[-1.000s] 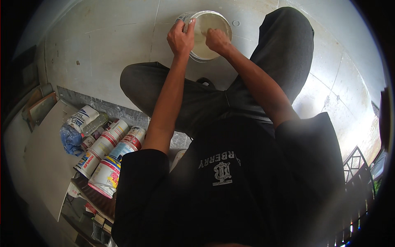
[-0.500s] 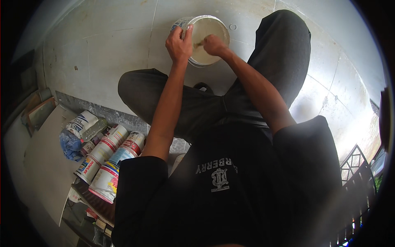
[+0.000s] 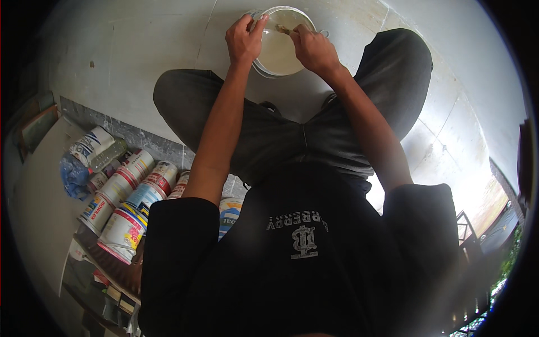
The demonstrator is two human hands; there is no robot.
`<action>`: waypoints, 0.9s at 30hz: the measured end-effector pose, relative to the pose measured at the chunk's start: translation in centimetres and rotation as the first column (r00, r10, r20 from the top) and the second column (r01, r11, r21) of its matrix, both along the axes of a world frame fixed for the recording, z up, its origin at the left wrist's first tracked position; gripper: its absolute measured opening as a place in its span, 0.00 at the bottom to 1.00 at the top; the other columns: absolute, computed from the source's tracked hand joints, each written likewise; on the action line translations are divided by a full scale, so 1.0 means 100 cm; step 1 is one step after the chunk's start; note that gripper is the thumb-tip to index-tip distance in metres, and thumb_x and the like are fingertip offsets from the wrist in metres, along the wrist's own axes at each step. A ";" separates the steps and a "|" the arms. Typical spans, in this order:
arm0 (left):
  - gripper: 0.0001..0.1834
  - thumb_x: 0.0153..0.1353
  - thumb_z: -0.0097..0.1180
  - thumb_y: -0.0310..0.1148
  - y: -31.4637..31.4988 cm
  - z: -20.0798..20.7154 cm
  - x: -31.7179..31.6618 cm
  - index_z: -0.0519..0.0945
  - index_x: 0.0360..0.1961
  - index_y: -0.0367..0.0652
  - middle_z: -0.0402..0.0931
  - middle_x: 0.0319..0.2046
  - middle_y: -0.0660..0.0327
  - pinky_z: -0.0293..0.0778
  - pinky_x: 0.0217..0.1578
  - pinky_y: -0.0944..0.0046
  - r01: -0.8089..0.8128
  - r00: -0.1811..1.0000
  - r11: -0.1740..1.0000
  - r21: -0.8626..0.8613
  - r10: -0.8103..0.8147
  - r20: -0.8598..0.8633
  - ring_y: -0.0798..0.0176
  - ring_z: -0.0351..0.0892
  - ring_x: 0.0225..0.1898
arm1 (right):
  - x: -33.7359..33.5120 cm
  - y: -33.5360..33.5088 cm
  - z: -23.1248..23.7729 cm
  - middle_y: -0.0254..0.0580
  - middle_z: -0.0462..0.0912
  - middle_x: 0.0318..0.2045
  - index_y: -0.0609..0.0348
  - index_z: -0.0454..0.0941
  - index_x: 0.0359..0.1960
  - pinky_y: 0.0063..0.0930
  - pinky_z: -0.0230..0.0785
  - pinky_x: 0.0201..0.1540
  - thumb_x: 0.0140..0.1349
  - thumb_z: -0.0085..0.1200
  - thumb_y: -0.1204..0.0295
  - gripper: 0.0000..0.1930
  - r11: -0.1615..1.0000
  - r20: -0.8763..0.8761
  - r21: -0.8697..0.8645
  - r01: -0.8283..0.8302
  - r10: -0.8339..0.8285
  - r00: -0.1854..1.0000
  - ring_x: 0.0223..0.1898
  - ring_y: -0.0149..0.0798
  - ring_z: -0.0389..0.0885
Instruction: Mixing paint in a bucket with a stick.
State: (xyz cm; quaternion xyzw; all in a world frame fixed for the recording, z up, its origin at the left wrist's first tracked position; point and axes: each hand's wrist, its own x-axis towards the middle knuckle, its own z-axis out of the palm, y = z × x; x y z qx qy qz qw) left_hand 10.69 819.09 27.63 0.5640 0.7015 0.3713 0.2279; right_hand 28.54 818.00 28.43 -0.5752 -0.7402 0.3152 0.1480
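Between my knees, at the top of the view, a white paint bucket stands tipped toward me, its round mouth facing up at me. Pale cream liquid shows inside. My left hand is closed on the bucket's left rim, with the thumb along the edge. My right hand is closed around a tan stick-like tool, over the right side of the mouth. The tool's tip points left, near the far inner part of the bucket; whether it is a brush or a plain stick is unclear.
Several paint cans lie stacked on a dark shelf at the lower left. Beside them are a blue plastic bag and a white-and-blue pack. A dark metal railing stands at the lower right. Pale wall surrounds the bucket.
My right hand has drawn back to the right, from over the middle of the bucket to its right rim, and more of the tool shows. The whole view has shifted slightly.
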 end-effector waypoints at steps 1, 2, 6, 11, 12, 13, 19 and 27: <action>0.25 0.55 0.61 0.46 0.001 0.000 0.000 0.69 0.21 0.34 0.68 0.16 0.53 0.64 0.24 0.55 0.006 1.000 1.000 0.007 -0.006 0.016 0.52 0.63 0.18 | 0.000 -0.005 0.001 0.61 0.80 0.23 0.61 0.73 0.38 0.55 0.71 0.34 0.66 0.43 0.64 0.13 1.000 0.044 -0.008 -0.002 0.002 0.999 0.28 0.63 0.79; 0.25 0.55 0.61 0.46 0.001 0.000 -0.001 0.69 0.21 0.34 0.68 0.16 0.53 0.64 0.24 0.55 -0.007 1.000 1.000 0.006 0.007 0.022 0.52 0.63 0.18 | -0.001 -0.009 0.001 0.60 0.80 0.23 0.60 0.72 0.39 0.54 0.71 0.34 0.66 0.43 0.64 0.12 1.000 0.087 -0.014 -0.003 0.005 0.996 0.28 0.62 0.79; 0.26 0.55 0.60 0.49 0.003 -0.002 0.004 0.69 0.20 0.34 0.67 0.15 0.53 0.64 0.25 0.55 0.021 1.000 1.000 0.010 -0.021 0.022 0.50 0.64 0.19 | 0.006 -0.020 -0.030 0.55 0.82 0.28 0.60 0.71 0.40 0.53 0.73 0.34 0.67 0.40 0.63 0.13 0.962 0.270 -0.131 -0.241 0.269 0.924 0.31 0.58 0.82; 0.27 0.55 0.60 0.50 0.000 -0.004 0.001 0.69 0.19 0.35 0.67 0.15 0.53 0.65 0.25 0.53 -0.003 1.000 1.000 0.012 0.003 0.019 0.49 0.66 0.19 | -0.004 -0.013 0.012 0.54 0.82 0.31 0.58 0.71 0.42 0.50 0.73 0.38 0.68 0.37 0.64 0.13 0.973 0.306 -0.191 -0.126 0.181 0.935 0.35 0.54 0.83; 0.27 0.54 0.60 0.51 0.001 -0.004 0.002 0.69 0.19 0.35 0.67 0.15 0.53 0.65 0.25 0.53 0.007 1.000 1.000 0.001 -0.007 0.020 0.48 0.66 0.19 | 0.000 -0.014 0.008 0.54 0.82 0.31 0.58 0.71 0.42 0.50 0.73 0.38 0.68 0.37 0.64 0.13 0.973 0.311 -0.191 -0.127 0.182 0.933 0.35 0.54 0.83; 0.27 0.54 0.60 0.51 0.002 -0.004 0.004 0.69 0.19 0.36 0.68 0.15 0.53 0.66 0.25 0.53 0.018 1.000 1.000 -0.011 -0.018 0.021 0.48 0.67 0.19 | 0.003 -0.015 0.000 0.54 0.82 0.31 0.58 0.71 0.42 0.50 0.73 0.38 0.68 0.38 0.63 0.13 0.968 0.346 -0.196 -0.158 0.219 0.912 0.35 0.54 0.83; 0.27 0.55 0.61 0.48 -0.001 -0.006 0.009 0.65 0.19 0.35 0.60 0.12 0.57 0.61 0.22 0.57 0.016 0.999 0.996 0.087 -0.020 0.044 0.58 0.56 0.17 | 0.000 -0.019 0.003 0.54 0.82 0.31 0.57 0.72 0.41 0.50 0.73 0.37 0.67 0.39 0.64 0.12 0.960 0.382 -0.210 -0.185 0.255 0.888 0.35 0.54 0.83; 0.27 0.55 0.61 0.48 0.001 -0.005 0.008 0.65 0.19 0.35 0.61 0.12 0.57 0.61 0.22 0.57 0.001 1.000 0.998 0.067 -0.003 0.024 0.57 0.57 0.17 | 0.002 -0.022 -0.003 0.52 0.83 0.30 0.57 0.74 0.39 0.49 0.74 0.36 0.65 0.40 0.67 0.11 0.973 0.372 -0.165 -0.162 0.214 0.903 0.35 0.52 0.83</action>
